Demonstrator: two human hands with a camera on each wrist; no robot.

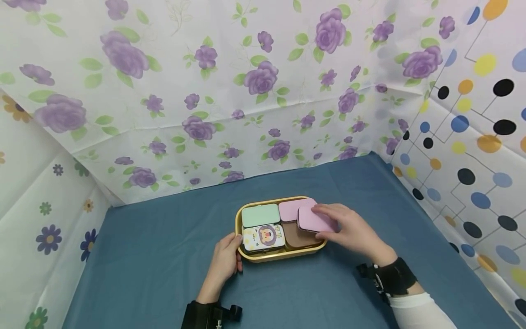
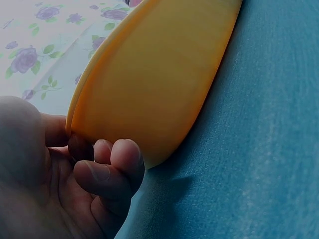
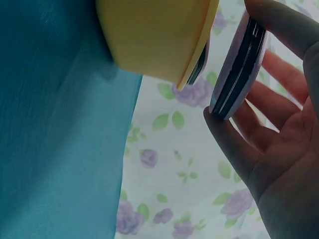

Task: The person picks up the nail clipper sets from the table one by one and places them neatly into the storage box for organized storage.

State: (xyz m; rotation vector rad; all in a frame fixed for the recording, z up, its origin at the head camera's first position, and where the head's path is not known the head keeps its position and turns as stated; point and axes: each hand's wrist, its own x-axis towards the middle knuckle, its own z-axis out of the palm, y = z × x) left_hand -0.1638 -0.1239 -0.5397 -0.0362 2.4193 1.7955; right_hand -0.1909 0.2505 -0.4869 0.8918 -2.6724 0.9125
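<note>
A yellow tray-like box [image 1: 263, 258] with rounded corners sits on the blue cloth. In it lie a mint-green tin [image 1: 260, 215], a white tin with a lion picture [image 1: 264, 237], a pink tin [image 1: 290, 209] and a flat brown piece [image 1: 297, 236] at the front right. My left hand [image 1: 223, 259] pinches the box's left rim, thumb over the edge and curled fingers against the outer wall [image 2: 144, 89]. Above the box's right end, my right hand [image 1: 349, 229] holds a second pink tin [image 1: 315, 219] by its edges. Its dark side seam [image 3: 241, 64] shows in the right wrist view.
Blue cloth [image 1: 156, 265] covers the table around the box. A purple-flowered sheet [image 1: 230, 91] hangs behind it. Patterned sheets stand on the left [image 1: 49, 205] and, with coloured dots, on the right [image 1: 472, 151].
</note>
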